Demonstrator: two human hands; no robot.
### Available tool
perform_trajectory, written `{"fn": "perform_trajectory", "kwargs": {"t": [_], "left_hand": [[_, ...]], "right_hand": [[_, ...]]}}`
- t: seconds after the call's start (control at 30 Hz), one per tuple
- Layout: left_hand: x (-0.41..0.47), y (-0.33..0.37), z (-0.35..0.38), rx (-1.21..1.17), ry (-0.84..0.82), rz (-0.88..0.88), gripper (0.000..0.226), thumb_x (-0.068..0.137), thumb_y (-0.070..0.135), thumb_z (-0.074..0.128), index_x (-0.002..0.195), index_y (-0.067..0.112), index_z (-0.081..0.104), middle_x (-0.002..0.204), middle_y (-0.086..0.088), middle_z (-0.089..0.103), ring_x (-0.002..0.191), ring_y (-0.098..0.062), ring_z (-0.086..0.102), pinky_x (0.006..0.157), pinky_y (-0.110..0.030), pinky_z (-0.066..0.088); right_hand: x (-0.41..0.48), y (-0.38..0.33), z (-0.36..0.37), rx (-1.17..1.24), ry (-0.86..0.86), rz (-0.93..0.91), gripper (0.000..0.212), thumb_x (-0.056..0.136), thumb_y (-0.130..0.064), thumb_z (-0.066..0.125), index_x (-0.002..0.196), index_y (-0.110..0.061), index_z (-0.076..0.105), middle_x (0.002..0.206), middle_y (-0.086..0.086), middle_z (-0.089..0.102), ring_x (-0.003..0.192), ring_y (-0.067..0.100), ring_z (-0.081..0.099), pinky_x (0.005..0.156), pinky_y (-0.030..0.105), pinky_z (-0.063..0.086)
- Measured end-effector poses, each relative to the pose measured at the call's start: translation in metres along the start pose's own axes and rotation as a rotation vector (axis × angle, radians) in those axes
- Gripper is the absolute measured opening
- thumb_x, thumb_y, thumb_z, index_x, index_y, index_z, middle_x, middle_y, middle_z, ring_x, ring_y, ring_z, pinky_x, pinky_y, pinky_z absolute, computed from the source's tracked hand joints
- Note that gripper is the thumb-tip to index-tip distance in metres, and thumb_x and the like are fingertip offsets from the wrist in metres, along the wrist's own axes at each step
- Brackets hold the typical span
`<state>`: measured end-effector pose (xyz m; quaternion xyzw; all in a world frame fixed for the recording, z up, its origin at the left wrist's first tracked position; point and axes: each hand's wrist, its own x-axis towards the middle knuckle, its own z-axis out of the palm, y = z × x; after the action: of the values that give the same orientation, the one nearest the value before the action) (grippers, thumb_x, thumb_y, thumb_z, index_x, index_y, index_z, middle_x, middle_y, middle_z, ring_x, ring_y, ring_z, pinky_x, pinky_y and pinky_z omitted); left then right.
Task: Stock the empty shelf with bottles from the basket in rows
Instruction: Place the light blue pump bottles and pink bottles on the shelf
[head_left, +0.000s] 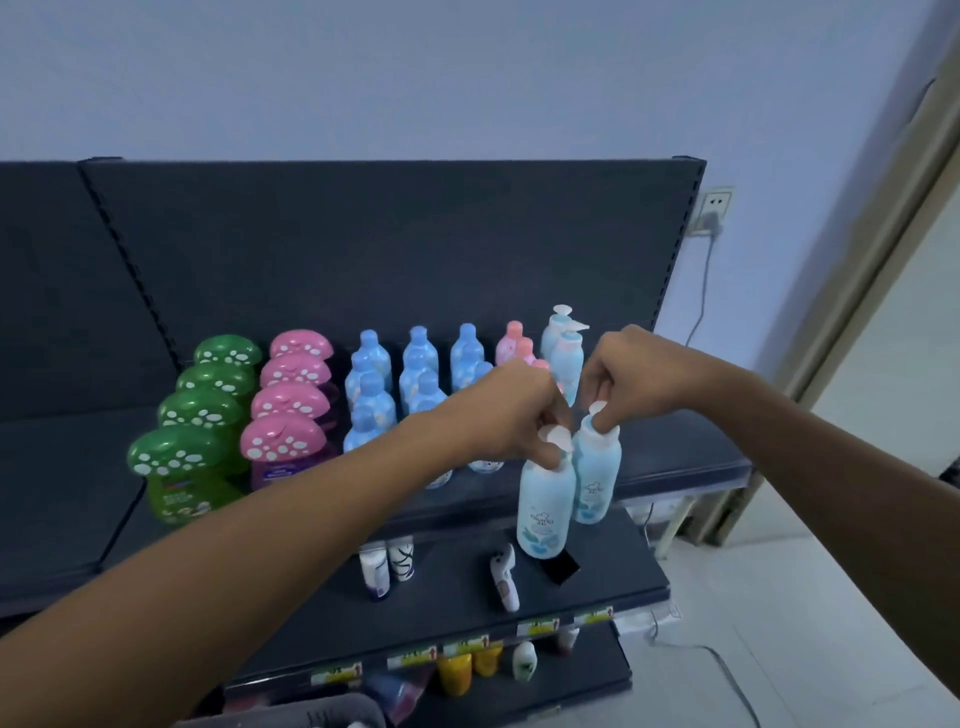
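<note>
My left hand pinches the pump of the near bottle, my right hand the pump of the far bottle just beside it, fingers curled tight on both. Both bottles are upright over the front right edge of the shelf, which holds rows of green bottles, pink bottles and blue bottles. The basket shows only its rim; I cannot make out what is inside
</note>
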<state>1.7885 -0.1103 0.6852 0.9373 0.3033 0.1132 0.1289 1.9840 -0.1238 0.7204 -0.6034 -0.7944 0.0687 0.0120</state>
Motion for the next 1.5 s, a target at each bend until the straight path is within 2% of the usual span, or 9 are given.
{"fn": "perform_trajectory", "kwargs": {"t": [0.1, 0.17, 0.27, 0.37, 0.5, 0.7, 0.97, 1.1, 1.5], "left_hand": [[0.035, 0.009, 0.006, 0.043, -0.007, -0.042, 0.02, 0.077, 0.027, 0.076, 0.094, 0.017, 0.079, 0.06, 0.004, 0.065, 0.059, -0.009, 0.052, 0.086, -0.039, 0.041], [0.056, 0.016, 0.007, 0.027, -0.009, -0.082, 0.027, 0.076, 0.025, 0.076, 0.102, 0.018, 0.079, 0.065, 0.004, 0.071, 0.066, -0.012, 0.061, 0.09, -0.036, 0.047], [0.086, 0.024, 0.008, 0.002, 0.018, -0.118, 0.032, 0.076, 0.023, 0.08, 0.107, 0.018, 0.079, 0.064, 0.01, 0.066, 0.064, -0.007, 0.059, 0.086, -0.037, 0.051], [0.11, 0.028, 0.01, 0.067, 0.031, -0.172, 0.034, 0.077, 0.032, 0.081, 0.11, 0.024, 0.079, 0.075, 0.009, 0.071, 0.08, -0.01, 0.066, 0.102, -0.042, 0.044], [0.133, 0.024, 0.018, 0.023, 0.047, -0.238, 0.036, 0.077, 0.03, 0.084, 0.112, 0.022, 0.078, 0.08, 0.005, 0.075, 0.086, -0.012, 0.069, 0.094, -0.042, 0.05], [0.156, 0.009, 0.03, 0.021, 0.127, -0.273, 0.036, 0.072, 0.035, 0.087, 0.106, 0.026, 0.079, 0.067, 0.018, 0.064, 0.079, 0.001, 0.065, 0.092, -0.041, 0.05], [0.169, -0.012, 0.04, -0.018, 0.166, -0.278, 0.03, 0.07, 0.034, 0.09, 0.096, 0.025, 0.078, 0.063, 0.024, 0.062, 0.067, 0.015, 0.061, 0.078, -0.009, 0.037], [0.17, -0.016, 0.046, -0.093, 0.177, -0.293, 0.03, 0.071, 0.028, 0.09, 0.097, 0.019, 0.079, 0.069, 0.024, 0.066, 0.072, 0.008, 0.067, 0.079, -0.019, 0.056], [0.175, -0.024, 0.055, -0.158, 0.199, -0.331, 0.029, 0.072, 0.028, 0.089, 0.098, 0.021, 0.079, 0.082, 0.012, 0.076, 0.076, 0.006, 0.068, 0.082, -0.025, 0.058]], "right_hand": [[0.017, 0.035, -0.007, 0.005, -0.025, -0.039, 0.012, 0.062, -0.026, 0.082, 0.072, -0.027, 0.075, 0.067, -0.02, 0.07, 0.073, 0.003, 0.069, 0.069, 0.03, 0.059], [0.029, 0.057, -0.01, 0.006, -0.025, -0.054, 0.011, 0.062, -0.027, 0.081, 0.068, -0.029, 0.072, 0.064, -0.021, 0.069, 0.072, 0.004, 0.069, 0.069, 0.032, 0.06], [0.048, 0.084, -0.012, 0.0, -0.019, -0.074, 0.013, 0.061, -0.028, 0.083, 0.066, -0.031, 0.071, 0.062, -0.021, 0.067, 0.071, 0.004, 0.068, 0.067, 0.031, 0.059], [0.065, 0.106, -0.013, -0.014, -0.015, -0.1, 0.018, 0.062, -0.032, 0.087, 0.066, -0.031, 0.07, 0.063, -0.019, 0.067, 0.071, 0.005, 0.067, 0.063, 0.026, 0.056], [0.085, 0.129, -0.012, -0.004, -0.012, -0.119, 0.016, 0.063, -0.03, 0.086, 0.071, -0.029, 0.073, 0.063, -0.02, 0.067, 0.071, 0.004, 0.067, 0.062, 0.025, 0.055], [0.108, 0.147, -0.011, 0.037, -0.022, -0.142, 0.016, 0.065, -0.022, 0.086, 0.073, -0.029, 0.074, 0.064, -0.018, 0.068, 0.07, 0.004, 0.067, 0.061, 0.023, 0.053], [0.129, 0.155, -0.005, 0.08, -0.019, -0.164, 0.019, 0.064, -0.021, 0.088, 0.073, -0.029, 0.073, 0.069, -0.014, 0.069, 0.072, 0.006, 0.066, 0.064, 0.028, 0.058], [0.139, 0.158, 0.001, 0.099, -0.007, -0.164, 0.02, 0.063, -0.021, 0.088, 0.074, -0.028, 0.073, 0.071, -0.014, 0.069, 0.07, 0.006, 0.067, 0.06, 0.025, 0.056], [0.152, 0.154, 0.004, 0.115, 0.011, -0.192, 0.019, 0.071, -0.012, 0.079, 0.072, -0.03, 0.072, 0.07, -0.016, 0.064, 0.074, 0.005, 0.064, 0.06, 0.023, 0.053]]}}
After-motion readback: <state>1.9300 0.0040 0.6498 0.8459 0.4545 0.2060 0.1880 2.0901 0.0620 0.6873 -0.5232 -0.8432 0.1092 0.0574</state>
